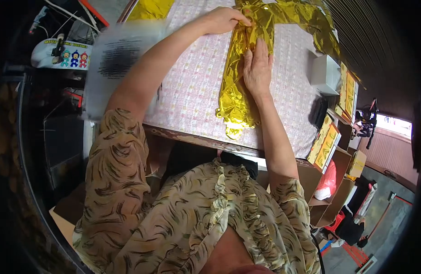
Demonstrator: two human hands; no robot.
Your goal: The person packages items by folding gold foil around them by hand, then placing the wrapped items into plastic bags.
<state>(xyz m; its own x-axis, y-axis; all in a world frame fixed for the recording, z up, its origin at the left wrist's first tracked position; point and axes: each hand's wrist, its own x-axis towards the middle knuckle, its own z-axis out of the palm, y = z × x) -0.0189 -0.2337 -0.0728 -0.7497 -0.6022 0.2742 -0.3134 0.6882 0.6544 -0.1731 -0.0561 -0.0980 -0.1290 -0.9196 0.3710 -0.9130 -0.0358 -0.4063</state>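
Note:
A flat, uninflated gold foil balloon (233,98) lies lengthwise over the table, its tabbed end close to the near edge. My left hand (224,20) reaches across to its far part, fingers closed in a pinch on the foil. Lower down, my right hand (258,73) rests flat on the same balloon, fingers stretched out toward the left fingertips. More gold foil (306,20) spreads to the far right of the table, and another gold piece (149,9) lies at the far left.
A pink-and-white patterned cloth (192,96) covers the table. Clear plastic bags (114,59) hang by its left side. At the right edge stand a white box (326,75), a black object (318,112) and printed boxes (326,141). Cardboard compartments (338,166) sit below.

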